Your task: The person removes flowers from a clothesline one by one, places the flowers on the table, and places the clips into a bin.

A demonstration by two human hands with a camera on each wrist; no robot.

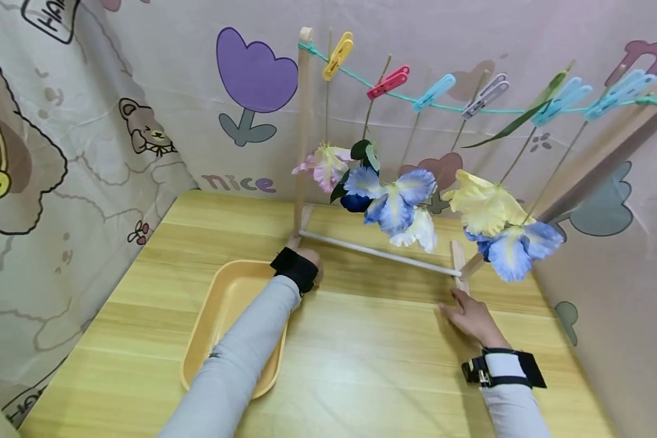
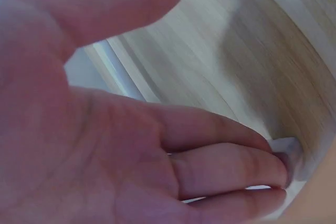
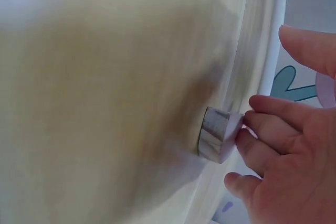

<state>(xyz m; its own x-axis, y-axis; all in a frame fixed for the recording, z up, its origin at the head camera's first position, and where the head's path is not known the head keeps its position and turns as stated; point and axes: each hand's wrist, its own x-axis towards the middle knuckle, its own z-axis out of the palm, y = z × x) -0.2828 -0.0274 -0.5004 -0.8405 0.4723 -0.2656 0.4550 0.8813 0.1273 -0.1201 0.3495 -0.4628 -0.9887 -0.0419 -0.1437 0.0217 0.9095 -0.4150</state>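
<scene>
A wooden stand (image 1: 303,140) carries a teal cord (image 1: 446,106) with several clothespins and artificial flowers hanging by their stems. The left hand (image 1: 312,261) is at the stand's left foot, partly hidden by its wrist strap. In the left wrist view, its thumb is spread and its extended fingertips touch the wooden foot end (image 2: 292,150). At the right foot (image 1: 458,255) is the right hand (image 1: 473,317). Its fingertips touch the end of that foot (image 3: 216,135) in the right wrist view, with the thumb held apart. A pale rod (image 1: 380,254) joins the two sides low down.
A yellow tray (image 1: 199,340) lies under the left forearm. Among the hanging flowers are a blue iris (image 1: 391,198), a yellow flower (image 1: 479,204) and a pink one (image 1: 328,165). Printed curtains (image 1: 164,73) enclose the wood-grain table (image 1: 372,365) at the back and sides.
</scene>
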